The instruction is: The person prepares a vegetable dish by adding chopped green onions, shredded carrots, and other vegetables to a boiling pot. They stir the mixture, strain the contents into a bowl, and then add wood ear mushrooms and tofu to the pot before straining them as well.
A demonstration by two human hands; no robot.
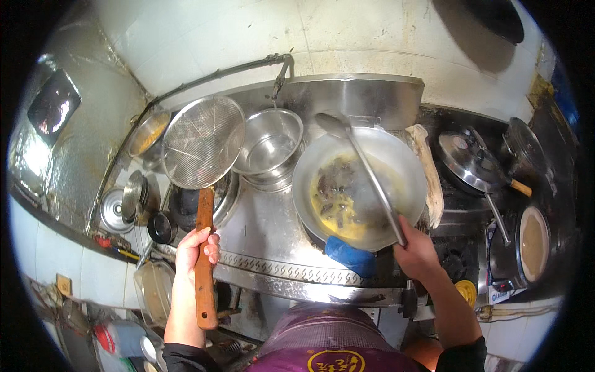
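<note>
My left hand point(199, 246) grips the wooden handle point(205, 283) of a round mesh strainer point(204, 142), held up over the left part of the stove. The strainer's mesh looks bare. In my right hand point(416, 253) is the metal handle of a cooking ladle point(333, 124); its bowl hangs over the far rim of a large wok point(302, 186). Inside the wok lie dark pieces of food point(332, 179) in a yellow liquid, with some haze above. A blue cloth point(351, 256) is wrapped at the wok's near edge, close to my right hand.
Behind the strainer, a steel bowl point(274, 139) stands under a faucet point(280, 81). A smaller bowl with orange contents point(149, 135) sits at the far left. Right of the wok are a rolled pale cloth point(426, 176), a lidded pan point(472, 160) and a pot of tan liquid point(533, 244).
</note>
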